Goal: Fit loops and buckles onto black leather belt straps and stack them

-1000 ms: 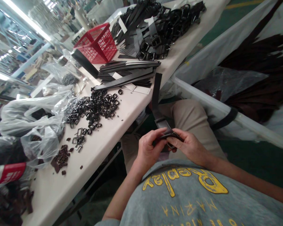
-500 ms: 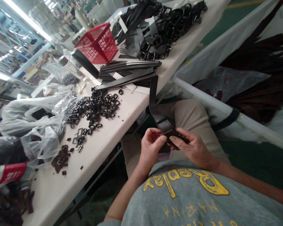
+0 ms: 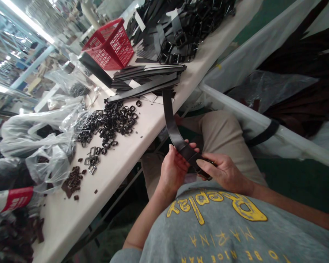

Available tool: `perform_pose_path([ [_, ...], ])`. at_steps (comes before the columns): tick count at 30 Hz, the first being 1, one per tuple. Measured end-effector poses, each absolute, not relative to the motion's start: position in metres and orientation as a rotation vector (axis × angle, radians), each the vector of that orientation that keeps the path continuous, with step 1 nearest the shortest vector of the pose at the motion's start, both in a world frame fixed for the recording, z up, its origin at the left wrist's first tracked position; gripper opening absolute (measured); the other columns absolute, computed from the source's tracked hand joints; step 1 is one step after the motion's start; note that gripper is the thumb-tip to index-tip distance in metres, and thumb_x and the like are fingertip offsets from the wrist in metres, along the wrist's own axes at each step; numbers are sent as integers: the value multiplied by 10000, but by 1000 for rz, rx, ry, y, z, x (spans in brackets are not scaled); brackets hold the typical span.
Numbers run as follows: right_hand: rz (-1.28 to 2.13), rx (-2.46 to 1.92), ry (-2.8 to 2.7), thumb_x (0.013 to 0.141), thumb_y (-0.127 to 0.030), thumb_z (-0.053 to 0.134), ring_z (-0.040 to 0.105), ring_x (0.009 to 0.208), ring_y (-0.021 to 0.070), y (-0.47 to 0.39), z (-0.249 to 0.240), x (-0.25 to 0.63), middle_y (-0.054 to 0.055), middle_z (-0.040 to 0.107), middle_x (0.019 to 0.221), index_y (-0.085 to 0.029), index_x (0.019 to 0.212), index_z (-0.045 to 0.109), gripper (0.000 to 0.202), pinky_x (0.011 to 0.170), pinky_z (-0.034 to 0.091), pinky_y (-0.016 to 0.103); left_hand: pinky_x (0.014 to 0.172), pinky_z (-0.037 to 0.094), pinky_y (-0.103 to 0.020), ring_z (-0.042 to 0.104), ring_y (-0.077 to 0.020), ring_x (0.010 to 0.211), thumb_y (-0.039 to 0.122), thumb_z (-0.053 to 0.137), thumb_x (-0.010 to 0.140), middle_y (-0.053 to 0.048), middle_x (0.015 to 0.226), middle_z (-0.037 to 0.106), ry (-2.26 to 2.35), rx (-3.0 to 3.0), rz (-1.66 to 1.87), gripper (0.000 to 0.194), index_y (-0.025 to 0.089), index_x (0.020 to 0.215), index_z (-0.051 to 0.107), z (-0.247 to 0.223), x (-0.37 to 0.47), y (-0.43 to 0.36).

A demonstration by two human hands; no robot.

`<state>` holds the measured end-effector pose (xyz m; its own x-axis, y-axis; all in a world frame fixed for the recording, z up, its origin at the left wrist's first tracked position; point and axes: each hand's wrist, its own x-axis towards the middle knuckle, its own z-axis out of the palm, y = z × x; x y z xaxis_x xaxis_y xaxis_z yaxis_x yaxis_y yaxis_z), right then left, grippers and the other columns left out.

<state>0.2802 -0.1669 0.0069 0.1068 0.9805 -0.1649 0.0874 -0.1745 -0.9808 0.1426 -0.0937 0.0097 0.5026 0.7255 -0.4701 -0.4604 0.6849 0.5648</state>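
A black leather belt (image 3: 170, 118) runs from the table edge down to my lap, curving on the way. My left hand (image 3: 173, 171) is wrapped round its strap from below, with fingertips showing along the far side. Around the buckle end, my right hand (image 3: 226, 171) grips the belt, thumb pressed on top of the folded leather. The dark metal buckle (image 3: 208, 176) is partly covered by those fingers. Just above the left fingers a belt loop appears to sit across the strap, though its details are hard to make out.
On the white table (image 3: 126, 160) lie black belt loops (image 3: 112, 117), loose buckles (image 3: 92, 160), small brown pieces (image 3: 74, 180) and stacked straps (image 3: 145, 87). A red basket (image 3: 112, 45) stands behind, near heaped buckled belts (image 3: 178, 40). A white bin (image 3: 235, 106) with dark strips is at right.
My left hand has shifted from pinching the leather near the buckle to wrapping under the strap. The strap's upper part has swung left; my right hand still grips the buckle end.
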Motion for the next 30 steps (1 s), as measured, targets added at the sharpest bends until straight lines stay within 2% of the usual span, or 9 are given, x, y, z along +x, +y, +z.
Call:
perform_pose_path([
  [6,980,-1550,-1299,913,-413,539,490,519,115,-164,6,284,-8,559,565,-165,703,634,339,480,356,236,869,520,-283,727,-238,996,389,796,778,-101,954,784,769,533,771,347,135,1009,749,11,141,-98],
  [9,776,-1588,-1423,918,-372,556,549,562,119,-161,4,285,8,637,640,-156,788,698,290,518,380,236,798,516,-232,733,-196,929,346,825,743,-91,961,786,767,523,742,352,147,1025,755,8,144,-104],
  [12,744,-1592,-1455,929,-342,564,611,596,129,-159,2,286,13,704,715,-170,905,744,250,548,427,236,785,523,-225,731,-179,897,386,819,751,-82,946,783,751,472,750,356,154,1016,761,4,145,-108],
  [17,789,-1566,-1437,925,-329,566,724,870,193,-157,-2,285,41,768,984,-198,1085,747,274,757,549,271,795,518,-222,719,-151,845,452,850,704,-67,914,777,789,442,792,386,157,942,777,-2,145,-109],
  [21,856,-1498,-1452,932,-332,544,720,963,208,-155,-2,287,59,758,1068,-192,1170,719,327,852,566,303,878,517,-284,716,-209,942,393,871,676,-79,913,777,811,605,821,346,160,917,787,-6,143,-110],
  [24,981,-1403,-1481,925,-379,571,724,866,199,-156,1,290,67,761,992,-161,1220,686,384,780,576,290,918,526,-351,704,-256,999,416,821,736,-101,954,775,771,682,785,328,156,933,791,-6,138,-112],
  [27,1190,-1337,-1425,939,-447,567,649,566,148,-158,3,292,23,714,752,-134,1260,642,454,557,527,249,850,558,-375,702,-272,956,451,775,780,-119,992,764,728,713,719,400,148,1040,778,-7,134,-114],
  [30,1268,-1350,-1305,952,-518,552,597,503,132,-160,2,291,5,662,683,-135,1194,643,463,482,476,231,755,570,-361,701,-248,844,447,751,805,-115,984,753,706,763,669,481,153,1185,730,-10,134,-116],
])
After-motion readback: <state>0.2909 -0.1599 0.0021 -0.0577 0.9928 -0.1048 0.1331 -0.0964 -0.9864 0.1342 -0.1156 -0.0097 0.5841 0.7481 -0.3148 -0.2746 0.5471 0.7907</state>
